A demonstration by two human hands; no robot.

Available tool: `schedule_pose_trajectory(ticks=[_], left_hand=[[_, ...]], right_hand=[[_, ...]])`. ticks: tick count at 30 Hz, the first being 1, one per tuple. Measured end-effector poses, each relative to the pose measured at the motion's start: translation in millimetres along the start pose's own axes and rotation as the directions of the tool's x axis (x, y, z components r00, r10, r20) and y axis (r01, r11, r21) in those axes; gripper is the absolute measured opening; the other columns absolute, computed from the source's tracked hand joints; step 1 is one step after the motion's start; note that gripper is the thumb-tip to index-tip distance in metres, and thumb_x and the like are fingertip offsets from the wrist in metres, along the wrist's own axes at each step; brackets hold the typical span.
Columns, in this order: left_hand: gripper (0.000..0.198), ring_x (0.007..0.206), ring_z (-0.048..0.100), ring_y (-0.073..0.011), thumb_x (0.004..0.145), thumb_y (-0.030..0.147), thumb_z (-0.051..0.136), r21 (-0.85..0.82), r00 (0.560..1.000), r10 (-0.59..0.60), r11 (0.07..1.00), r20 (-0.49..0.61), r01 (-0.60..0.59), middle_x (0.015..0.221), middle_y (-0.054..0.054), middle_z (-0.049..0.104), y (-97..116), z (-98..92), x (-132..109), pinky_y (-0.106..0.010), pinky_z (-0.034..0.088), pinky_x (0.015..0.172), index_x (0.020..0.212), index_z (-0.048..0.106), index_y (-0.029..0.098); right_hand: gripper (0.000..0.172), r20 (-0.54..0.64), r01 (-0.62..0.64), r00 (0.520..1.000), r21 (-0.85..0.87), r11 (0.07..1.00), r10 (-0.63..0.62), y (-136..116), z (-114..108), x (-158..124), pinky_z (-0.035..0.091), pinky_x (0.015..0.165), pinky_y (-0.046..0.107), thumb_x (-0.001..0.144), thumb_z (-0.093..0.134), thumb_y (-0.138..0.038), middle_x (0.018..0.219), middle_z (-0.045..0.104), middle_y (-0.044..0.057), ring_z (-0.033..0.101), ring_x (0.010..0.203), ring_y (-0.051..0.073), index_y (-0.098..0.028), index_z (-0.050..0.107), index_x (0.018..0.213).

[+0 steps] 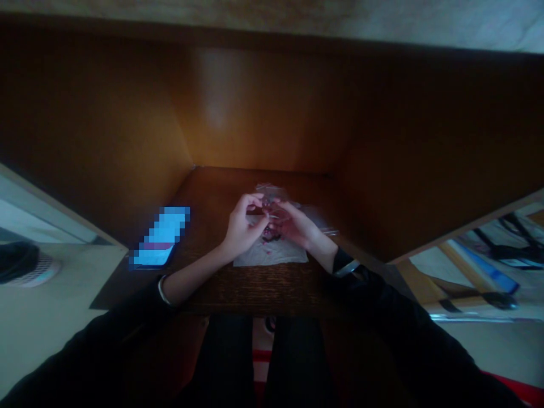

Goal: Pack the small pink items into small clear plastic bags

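Dark wooden walls close the bench [263,289] on three sides, so open room is only toward the person and upward. Above a white sheet [272,258], the left hand [242,226] pinches its fingers [255,199] almost shut on a small piece [271,216]. It seems light and easy to drop, best held by fingertips. The right hand [297,226] meets it too, but I cannot tell how closed its fingers are. Thin clear bags [323,222] lie just behind, and a phone [161,238] lies near the left edge.
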State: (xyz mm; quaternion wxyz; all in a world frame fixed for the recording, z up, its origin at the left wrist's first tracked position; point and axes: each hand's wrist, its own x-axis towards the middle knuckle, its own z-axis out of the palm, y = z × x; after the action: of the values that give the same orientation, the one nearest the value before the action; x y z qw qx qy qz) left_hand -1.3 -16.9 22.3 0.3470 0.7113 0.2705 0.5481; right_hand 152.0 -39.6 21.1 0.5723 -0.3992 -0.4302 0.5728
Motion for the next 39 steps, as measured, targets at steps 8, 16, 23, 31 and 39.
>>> schedule_pose_trajectory(ticks=[8, 16, 23, 31, 39], left_hand=[[0.029, 0.085, 0.064, -0.0174, 0.094, 0.025, 0.040, -0.688, 0.550, -0.784, 0.229, 0.289, 0.688, 0.085, -0.011, 0.067, 5.8, 1.3, 15.9, -0.031, 0.049, 0.090, 0.083, 0.064, 0.011], [0.045, 0.085, 0.066, -0.0242, 0.097, 0.035, 0.034, -0.668, 0.408, -0.701, -0.131, 0.585, 0.732, 0.089, -0.018, 0.067, 9.0, 2.4, 7.6, -0.035, 0.051, 0.085, 0.112, 0.060, 0.002], [0.037, 0.074, 0.066, -0.0161, 0.091, 0.003, 0.030, -0.742, 0.406, -0.748, -0.170, 0.526, 0.649, 0.086, -0.010, 0.068, 18.4, 11.0, 2.1, -0.025, 0.053, 0.075, 0.118, 0.055, 0.007], [0.034, 0.074, 0.067, -0.0146, 0.090, 0.000, 0.031, -0.746, 0.404, -0.745, -0.185, 0.531, 0.639, 0.086, -0.010, 0.068, 14.0, 10.8, 1.6, -0.023, 0.054, 0.073, 0.112, 0.057, 0.007], [0.022, 0.062, 0.061, -0.0125, 0.096, 0.010, 0.038, -0.731, 0.378, -0.812, -0.085, 0.445, 0.677, 0.071, -0.005, 0.063, 7.1, 11.3, 5.0, -0.025, 0.054, 0.067, 0.094, 0.061, 0.012]], right_hand=[[0.051, -0.207, 0.266, 0.931, -0.185, 0.946, -0.302, 28.1, -6.4, 12.6, 0.053, 0.088, 0.040, 0.065, 0.080, -0.038, 0.097, 0.067, 0.003, 0.065, 0.090, 0.019, -0.024, 0.055, 0.107], [0.076, -0.078, 0.415, 0.869, -0.423, 0.805, -0.489, 35.2, 0.8, 4.0, 0.052, 0.095, 0.045, 0.076, 0.072, -0.040, 0.113, 0.063, 0.008, 0.065, 0.101, 0.024, -0.026, 0.032, 0.139], [0.092, 0.204, 0.538, 0.783, -0.697, 0.474, -0.588, 24.9, 13.7, -10.9, 0.046, 0.104, 0.047, 0.076, 0.071, -0.039, 0.147, 0.040, 0.013, 0.058, 0.116, 0.028, -0.026, 0.019, 0.150], [0.082, 0.190, 0.514, 0.822, -0.654, 0.556, -0.537, 21.6, 17.0, -15.2, 0.047, 0.104, 0.043, 0.079, 0.069, -0.040, 0.143, 0.045, 0.014, 0.054, 0.122, 0.027, -0.022, 0.027, 0.148], [0.034, 0.087, 0.459, 0.868, -0.517, 0.723, -0.489, 18.3, 10.9, -6.3, 0.043, 0.108, 0.040, 0.090, 0.055, -0.036, 0.125, 0.063, 0.002, 0.058, 0.117, 0.020, -0.030, 0.058, 0.123]])
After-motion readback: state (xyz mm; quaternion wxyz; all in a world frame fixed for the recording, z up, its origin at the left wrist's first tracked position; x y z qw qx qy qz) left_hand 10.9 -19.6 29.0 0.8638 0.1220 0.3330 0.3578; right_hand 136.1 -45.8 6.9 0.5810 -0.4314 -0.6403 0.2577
